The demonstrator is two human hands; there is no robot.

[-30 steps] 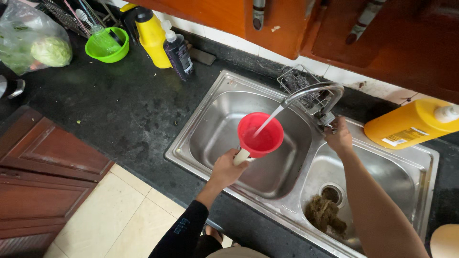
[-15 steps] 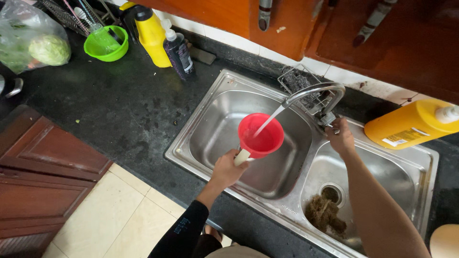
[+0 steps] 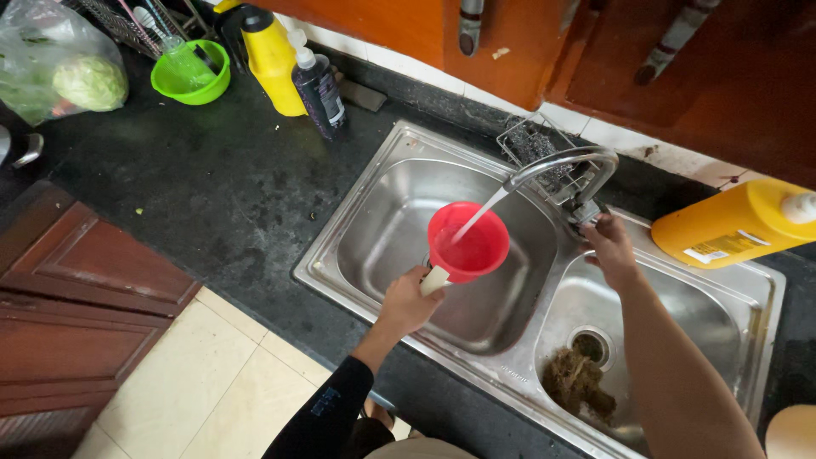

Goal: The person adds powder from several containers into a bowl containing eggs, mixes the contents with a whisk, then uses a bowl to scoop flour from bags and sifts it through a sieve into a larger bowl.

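We clamp our left hand (image 3: 406,303) on the pale handle of the red cup (image 3: 468,240), held over the left sink basin (image 3: 382,229); the faucet (image 3: 557,166) stream lands inside, our right hand (image 3: 610,246) gripping the faucet base just right.

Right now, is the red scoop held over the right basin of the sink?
No, the left hand holds the red scoop over the left basin, under the water stream from the faucet.

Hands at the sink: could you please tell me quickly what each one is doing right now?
Left hand: closed on the pale handle of the red cup under the water stream.
Right hand: at the faucet base; grip unclear.
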